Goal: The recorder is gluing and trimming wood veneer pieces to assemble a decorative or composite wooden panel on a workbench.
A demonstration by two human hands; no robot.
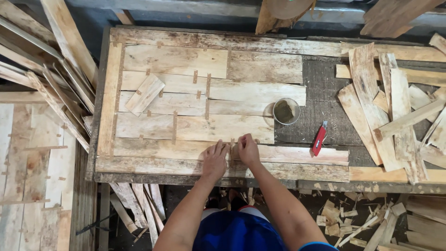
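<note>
Down at the near edge of the workbench [325,83], two bare hands meet over one seam between thin wood veneer sheets. The left hand [214,160] lies palm down, fingers stretched and flat on the veneer, holding nothing. The right hand [247,149] is curled, its fingertips pinching or pressing a small strip of tape [232,144] at the seam; whether it truly grips the strip I cannot tell.

The veneer strip [297,154] under the hands is long and narrow, its long axis running left to right across the bench, its right end pointing toward the scrap pile. It lies second from the near edge, with about seven such pale, rough-grained rows stacked toward the far side, joined by more than a dozen short brown tape tabs.

One loose rectangular veneer offcut [145,94] rests tilted on the upper left of the panel. One small round metal cup [285,111] with dark contents stands just right of the panel on the bare dark bench top. One red utility knife [318,139] lies near it, slanting, blade end up. A heap of irregular veneer scraps [395,111] fills the right side, well apart from the hands.
</note>
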